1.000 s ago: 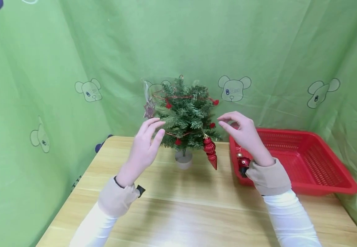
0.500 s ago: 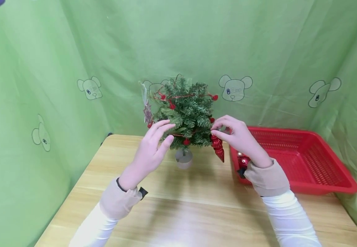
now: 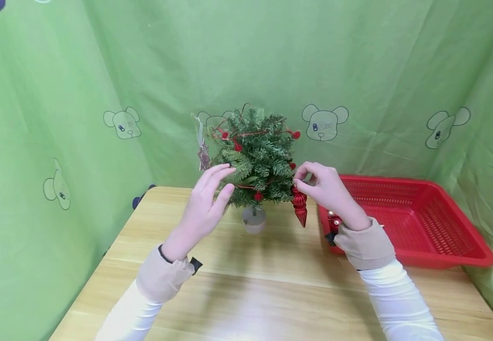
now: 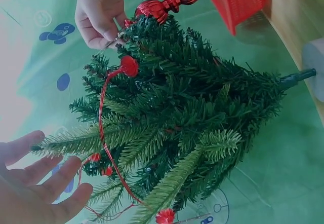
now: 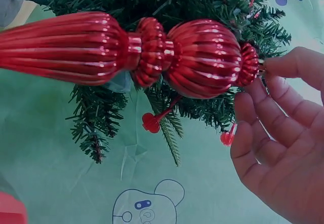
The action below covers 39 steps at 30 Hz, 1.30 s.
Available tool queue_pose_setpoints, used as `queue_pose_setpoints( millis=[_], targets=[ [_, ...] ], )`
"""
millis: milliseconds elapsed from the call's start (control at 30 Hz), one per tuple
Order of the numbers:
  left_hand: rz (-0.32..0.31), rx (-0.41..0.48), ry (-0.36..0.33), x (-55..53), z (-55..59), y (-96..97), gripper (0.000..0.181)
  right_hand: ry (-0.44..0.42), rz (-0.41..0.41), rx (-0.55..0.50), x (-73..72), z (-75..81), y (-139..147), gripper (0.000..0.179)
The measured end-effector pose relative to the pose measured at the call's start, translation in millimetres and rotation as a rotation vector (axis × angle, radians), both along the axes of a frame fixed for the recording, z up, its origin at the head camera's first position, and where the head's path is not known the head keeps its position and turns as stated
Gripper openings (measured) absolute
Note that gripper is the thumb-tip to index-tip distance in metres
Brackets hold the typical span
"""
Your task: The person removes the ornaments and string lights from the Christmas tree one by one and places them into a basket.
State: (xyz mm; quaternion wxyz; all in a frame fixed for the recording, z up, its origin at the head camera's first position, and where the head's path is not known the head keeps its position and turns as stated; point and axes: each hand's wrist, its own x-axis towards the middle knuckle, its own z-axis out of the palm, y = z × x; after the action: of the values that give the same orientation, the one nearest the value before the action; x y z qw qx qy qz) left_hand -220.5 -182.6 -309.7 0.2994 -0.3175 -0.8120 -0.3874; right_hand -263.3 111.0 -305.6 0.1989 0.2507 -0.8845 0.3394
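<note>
A small artificial Christmas tree (image 3: 263, 163) stands at the back of the table in a pale pot (image 3: 253, 221). On its right side, my right hand (image 3: 326, 189) pinches the top of a shiny red finial-shaped Christmas ornament (image 3: 300, 210), which hangs point down. Close up in the right wrist view, thumb and finger meet at the ornament's gold cap (image 5: 261, 67); whether its loop is round a branch I cannot tell. Beside the left branches my left hand (image 3: 199, 208) is raised, fingers spread, holding nothing; in the left wrist view a branch tip (image 4: 43, 147) lies by its fingertips.
Red cord with pompoms (image 3: 258, 195) winds round the tree. From a left branch hangs a star-shaped ornament (image 3: 204, 156). A red plastic basket (image 3: 442, 258) occupies the table's right side, with a few baubles (image 3: 334, 221) in its near-left corner. Green cloth (image 3: 246, 57) encloses the table (image 3: 246, 303).
My right hand has come down to the red ornament and taken its top. The ornament has shifted right and slightly up. My left hand moved right, then a little back left, staying spread.
</note>
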Motion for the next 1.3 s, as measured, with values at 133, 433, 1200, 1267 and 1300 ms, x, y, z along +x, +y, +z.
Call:
queue_pose_setpoints(
  millis=[133,433,1200,1267,1300],
  targets=[
    [0.011,0.013,0.007,-1.1,-0.5,-2.3,0.058,0.005,-0.019,-0.013,1.3,1.6,0,0.01],
    [0.031,0.025,0.01,-4.5,-3.9,-7.3,0.043,0.028,-0.059,-0.067,3.6,3.9,0,0.008],
    [0.053,0.061,0.016,-10.5,-7.8,-14.2,0.041,0.127,-0.094,-0.241,2.3,18.9,-3,0.007],
    [0.051,0.065,0.019,-11.1,-8.2,-14.2,0.042,0.16,-0.081,-0.288,2.3,22.2,-4,0.007],
    [0.05,0.066,0.021,-11.4,-8.3,-14.2,0.042,0.176,-0.075,-0.311,2.2,23.9,-4,0.008]
  ],
)
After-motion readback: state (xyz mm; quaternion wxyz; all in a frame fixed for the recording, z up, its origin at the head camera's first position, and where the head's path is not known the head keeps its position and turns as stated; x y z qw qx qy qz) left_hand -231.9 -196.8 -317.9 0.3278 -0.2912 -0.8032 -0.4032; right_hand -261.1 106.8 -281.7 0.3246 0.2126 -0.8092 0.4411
